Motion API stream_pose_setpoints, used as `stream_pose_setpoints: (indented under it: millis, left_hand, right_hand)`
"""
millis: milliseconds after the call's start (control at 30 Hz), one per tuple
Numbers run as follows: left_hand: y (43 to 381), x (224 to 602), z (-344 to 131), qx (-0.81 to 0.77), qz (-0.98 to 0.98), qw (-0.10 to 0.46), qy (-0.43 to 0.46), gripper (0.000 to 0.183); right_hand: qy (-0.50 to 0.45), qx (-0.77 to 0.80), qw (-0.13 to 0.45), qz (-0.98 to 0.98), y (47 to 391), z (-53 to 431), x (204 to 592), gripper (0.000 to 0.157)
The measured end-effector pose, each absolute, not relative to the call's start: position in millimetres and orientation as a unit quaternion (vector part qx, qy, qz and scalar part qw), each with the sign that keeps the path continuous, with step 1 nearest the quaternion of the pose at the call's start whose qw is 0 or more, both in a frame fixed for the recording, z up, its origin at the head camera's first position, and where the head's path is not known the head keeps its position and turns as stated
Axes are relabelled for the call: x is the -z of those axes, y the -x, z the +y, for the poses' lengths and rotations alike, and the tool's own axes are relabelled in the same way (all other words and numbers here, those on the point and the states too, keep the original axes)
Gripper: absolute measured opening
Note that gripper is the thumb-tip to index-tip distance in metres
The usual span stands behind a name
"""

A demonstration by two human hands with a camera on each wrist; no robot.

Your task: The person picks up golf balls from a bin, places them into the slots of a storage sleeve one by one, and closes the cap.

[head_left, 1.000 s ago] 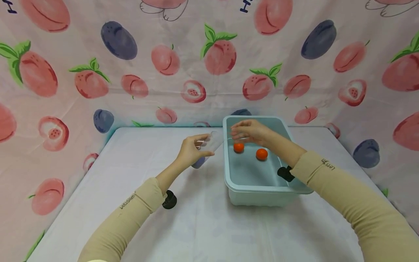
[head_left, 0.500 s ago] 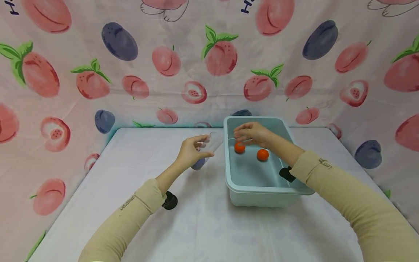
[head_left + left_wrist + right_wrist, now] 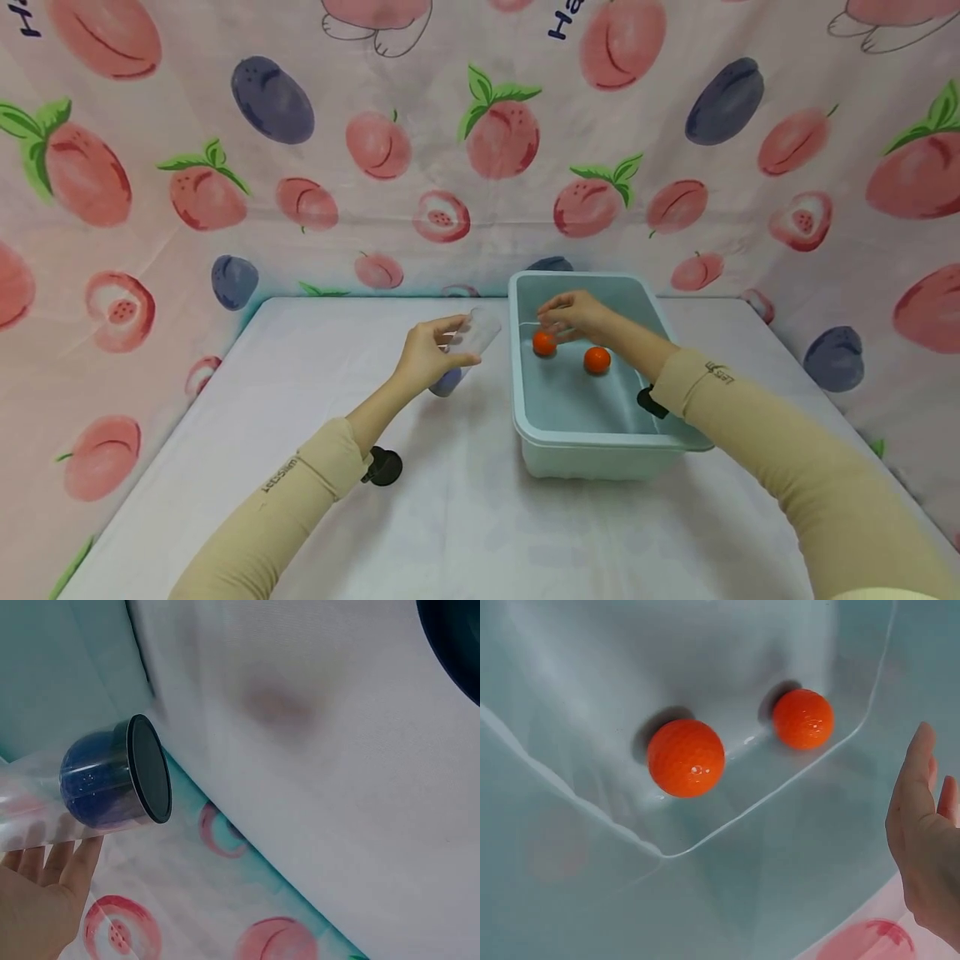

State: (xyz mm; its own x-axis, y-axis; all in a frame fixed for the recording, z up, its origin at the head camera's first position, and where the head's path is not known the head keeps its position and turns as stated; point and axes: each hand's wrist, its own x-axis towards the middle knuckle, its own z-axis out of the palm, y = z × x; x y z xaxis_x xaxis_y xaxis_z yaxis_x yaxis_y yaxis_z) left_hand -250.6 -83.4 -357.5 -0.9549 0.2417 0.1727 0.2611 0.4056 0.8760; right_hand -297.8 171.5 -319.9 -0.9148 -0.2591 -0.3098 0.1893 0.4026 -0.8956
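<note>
My left hand (image 3: 426, 360) grips a clear plastic tube (image 3: 477, 328) from the side, thumb and fingers on its wall. The tube is tilted, with its top toward the basin. A dark blue ball (image 3: 86, 780) lies inside at its low end, against a dark round cap (image 3: 151, 769). My right hand (image 3: 576, 315) hovers over the light blue basin (image 3: 600, 438) with loosely bent fingers and nothing in them. Two dimpled orange balls are in the basin, one ball (image 3: 686, 758) near the middle, the other ball (image 3: 803, 719) closer to the left wall.
A white cloth (image 3: 457, 517) covers the table. Behind it hangs a fruit-print curtain (image 3: 315, 117). A black round piece (image 3: 386, 467) shows below the left cuff, another black piece (image 3: 651, 402) beside the right cuff. A pale line rings the basin's inner walls.
My right hand has come slightly lower and to the right over the basin. The tube in my left hand has drifted slightly left. The orange balls stay put.
</note>
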Motion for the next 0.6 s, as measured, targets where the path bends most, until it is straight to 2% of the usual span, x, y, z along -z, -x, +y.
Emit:
stream_pose_setpoints:
  millis: [333,600]
  left_hand:
    - [249,360,-88,0.525,-0.838,0.007,0.146,0.064]
    - [246,359,-96,0.522,-0.841,0.008,0.14,0.064]
  right_hand:
    - [0.025,0.514,0.198,0.834,303,174,330,0.041]
    - [0.06,0.429,0.165,0.886,309,178,339,0.036]
